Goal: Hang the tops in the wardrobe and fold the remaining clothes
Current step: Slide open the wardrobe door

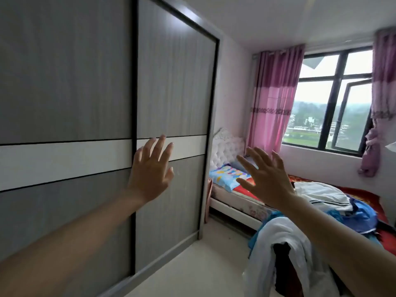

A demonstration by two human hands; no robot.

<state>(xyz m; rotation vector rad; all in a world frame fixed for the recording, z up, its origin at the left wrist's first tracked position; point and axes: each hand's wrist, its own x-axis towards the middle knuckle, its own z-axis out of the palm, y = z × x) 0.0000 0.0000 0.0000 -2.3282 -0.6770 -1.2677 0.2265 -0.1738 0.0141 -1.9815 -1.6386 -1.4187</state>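
Both hands up, fingers spread, holding nothing; wardrobe (64, 82) doors closed.
Left hand (150, 172) is at the seam between the sliding doors; right hand (267, 179) is in the air beside them. Clothes (334, 202) are heaped on the bed (231, 202) to the right, more white ones (285, 239) draped nearer. Curtain (272, 99) and window (330, 99) behind.

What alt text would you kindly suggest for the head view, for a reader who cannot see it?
Open left hand and right hand reach toward a closed grey sliding-door wardrobe. Clothes lie heaped on a bed at right, beside a pink-curtained window.
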